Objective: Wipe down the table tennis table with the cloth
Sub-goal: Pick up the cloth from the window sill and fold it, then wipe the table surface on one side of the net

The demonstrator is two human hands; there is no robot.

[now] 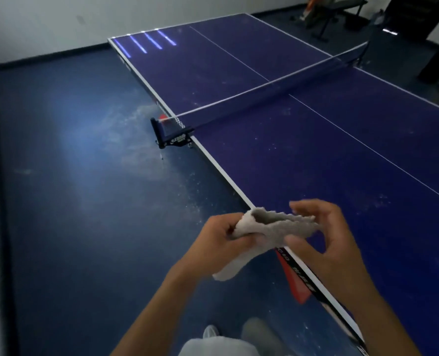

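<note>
Only the head view here. This looks like the prep step: the cloth [272, 227] is being folded or bunched up, and it isn't on the table [316, 150] yet. It's held in the air low in the frame, around 6 o'clock, right over the table's side edge. The left hand [221, 242] has its fingers curled round the cloth's left end in a proper grip. The right hand [323, 235] is cupped at the other end, thumb above and fingers below, but it's blurry, so I can't tell whether it's actually pinching the cloth or just hovering there. The folded part runs roughly 9 to 3 o'clock, with a loose tail hanging off toward 7. The table's long axis goes from about 11 o'clock down to 5, and the net [264, 86] crosses it further up. There are lots of pale dusty specks on the blue top, so I'd guess most of the wiping is still to do. Next move, I reckon: get the cloth into a flat pad, press it onto the near half and sweep along the length.
</note>
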